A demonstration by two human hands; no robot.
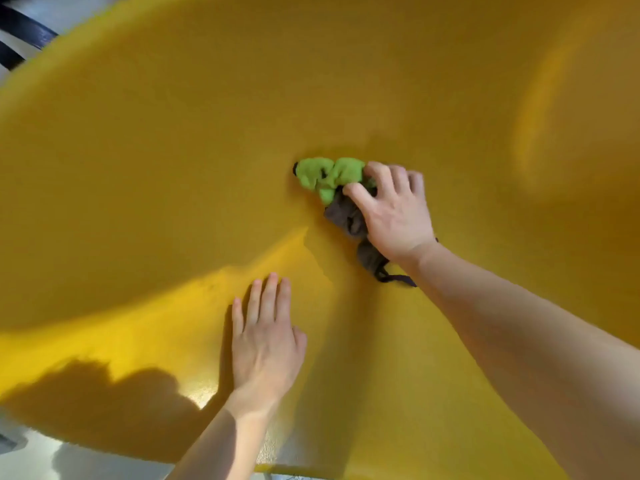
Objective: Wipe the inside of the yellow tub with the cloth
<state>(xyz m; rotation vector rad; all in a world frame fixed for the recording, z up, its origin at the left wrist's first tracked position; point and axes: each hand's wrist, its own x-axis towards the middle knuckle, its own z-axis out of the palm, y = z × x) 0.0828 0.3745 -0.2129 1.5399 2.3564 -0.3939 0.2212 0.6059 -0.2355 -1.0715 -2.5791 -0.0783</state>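
Observation:
The yellow tub [156, 150] fills almost the whole view, and I look down into its curved inside. A bunched cloth [329, 176], bright green with a grey-brown part and a dark string, lies against the tub's bottom near the middle. My right hand [391, 211] presses on the cloth with fingers curled over it, the arm reaching in from the lower right. My left hand [265, 337] lies flat and spread on the tub's near inner wall, holding nothing. Part of the cloth is hidden under my right hand.
A pale floor [45, 455] shows below the tub's near edge at the bottom left. Dark bars [24, 29] on a light ground show past the rim at the top left. A shadow falls on the near wall at the lower left.

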